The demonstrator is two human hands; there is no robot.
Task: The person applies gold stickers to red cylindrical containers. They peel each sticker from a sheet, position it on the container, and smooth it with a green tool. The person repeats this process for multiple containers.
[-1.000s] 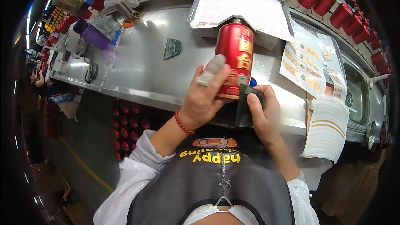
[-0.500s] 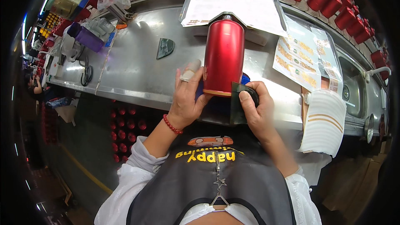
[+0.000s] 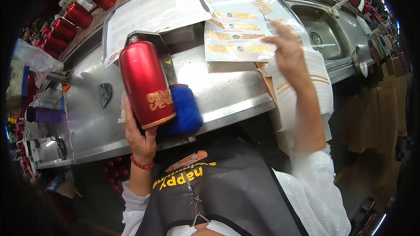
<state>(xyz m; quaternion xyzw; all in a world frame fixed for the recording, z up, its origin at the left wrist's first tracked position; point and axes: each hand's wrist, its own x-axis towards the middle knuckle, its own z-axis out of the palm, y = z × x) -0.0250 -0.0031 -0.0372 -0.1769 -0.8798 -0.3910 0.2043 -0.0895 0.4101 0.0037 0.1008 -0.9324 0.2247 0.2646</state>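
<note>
My left hand [image 3: 139, 136] grips the base of a red metal bottle [image 3: 144, 83] with gold markings, holding it tilted over a blue cushion [image 3: 186, 110] on the steel counter [image 3: 87, 118]. My right hand [image 3: 292, 57] is raised to the right with fingers spread, touching a sheet of gold stickers [image 3: 238, 35] that lies above a stack of white sheets [image 3: 317, 83]. It holds nothing.
A plastic-covered white sheet [image 3: 153, 11] lies at the back. Rows of red bottles [image 3: 65, 26] line the far shelf. A steel sink [image 3: 323, 30] with a tap is at the right. A purple box [image 3: 41, 114] and tools sit at the left.
My right hand let go of the dark tool near the bottle and reached right to the sticker sheet. The bottle turned, showing its gold markings, held by my left hand alone.
</note>
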